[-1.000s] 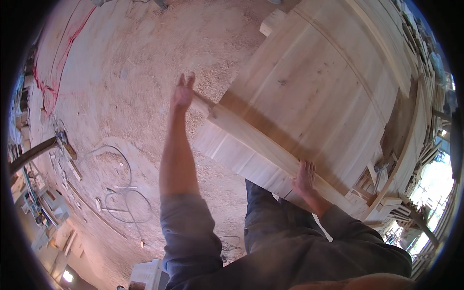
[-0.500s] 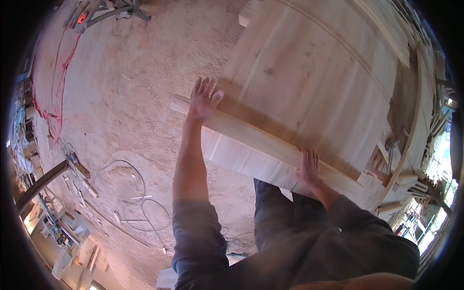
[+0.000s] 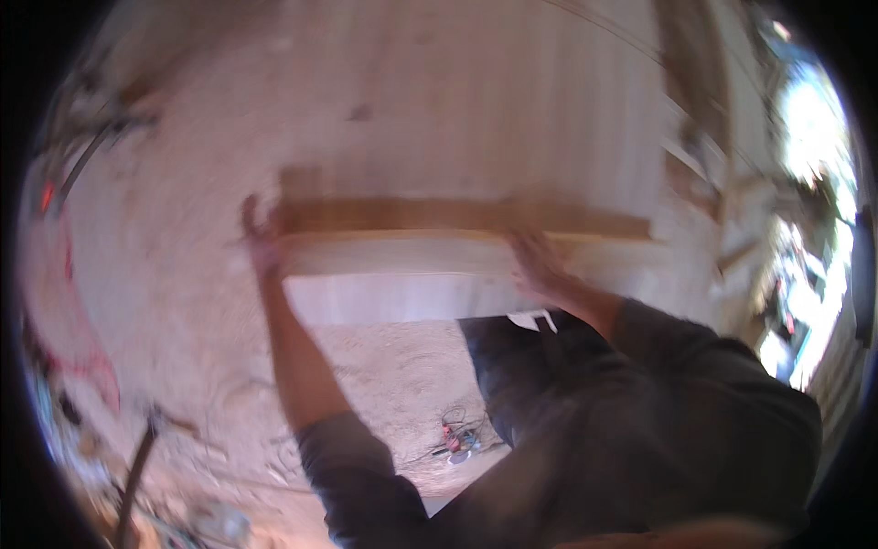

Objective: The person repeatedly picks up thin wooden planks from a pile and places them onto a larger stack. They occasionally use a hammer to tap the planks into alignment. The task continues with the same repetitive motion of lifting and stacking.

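A long pale wooden plank (image 3: pixel 402 254) lies crosswise over the near part of a large flat wooden panel (image 3: pixel 476 137). At the plank's left end is my left hand (image 3: pixel 261 240), blurred, its fingers stretched out and the thumb apart. My right hand (image 3: pixel 541 265) grips the plank right of its middle, fingers over the top and the wrist toward me. A dark shadow runs along the plank's far side. The panel's near edge (image 3: pixel 393 302) shows between the plank and my body.
Dusty floor (image 3: pixel 393 366) spreads to the left and below. A corded tool with a disc (image 3: pixel 460 444) lies near my legs. Red sheeting or cord (image 3: pixel 78 339) is at far left. Timber pieces (image 3: pixel 741 256) stand along the right.
My view has turned, so the plank now runs nearly level across the picture. My left hand has come to the plank's left end; my right hand stays on the plank.
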### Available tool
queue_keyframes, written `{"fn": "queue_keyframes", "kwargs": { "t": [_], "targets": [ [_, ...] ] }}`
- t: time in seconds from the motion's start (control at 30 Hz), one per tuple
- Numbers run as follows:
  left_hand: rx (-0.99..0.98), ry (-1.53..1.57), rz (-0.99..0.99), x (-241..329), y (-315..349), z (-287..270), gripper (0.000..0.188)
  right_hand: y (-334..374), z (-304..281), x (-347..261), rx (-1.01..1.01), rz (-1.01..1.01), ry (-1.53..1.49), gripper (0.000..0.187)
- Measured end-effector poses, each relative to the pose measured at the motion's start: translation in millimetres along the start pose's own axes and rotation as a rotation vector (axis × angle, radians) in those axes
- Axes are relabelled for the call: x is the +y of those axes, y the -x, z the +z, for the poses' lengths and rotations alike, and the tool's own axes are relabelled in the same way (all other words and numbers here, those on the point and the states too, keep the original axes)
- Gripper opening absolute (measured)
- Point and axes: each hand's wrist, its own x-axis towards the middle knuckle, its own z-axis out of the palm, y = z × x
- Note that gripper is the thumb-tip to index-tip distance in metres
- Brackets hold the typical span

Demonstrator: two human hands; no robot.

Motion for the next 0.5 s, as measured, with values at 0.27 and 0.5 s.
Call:
{"fn": "queue_keyframes", "kwargs": {
  "t": [0.27, 0.5],
  "targets": [
    [0.575, -0.822, 0.327, 58, 33, 14, 0.046, 145, -56, 145, 0.336, 0.355, 0.086, 0.076],
    [0.74, -0.9, -0.334, 120, 134, 160, 0.092, 288, -102, 360, 0.14, 0.749, 0.027, 0.076]
  ]
}}
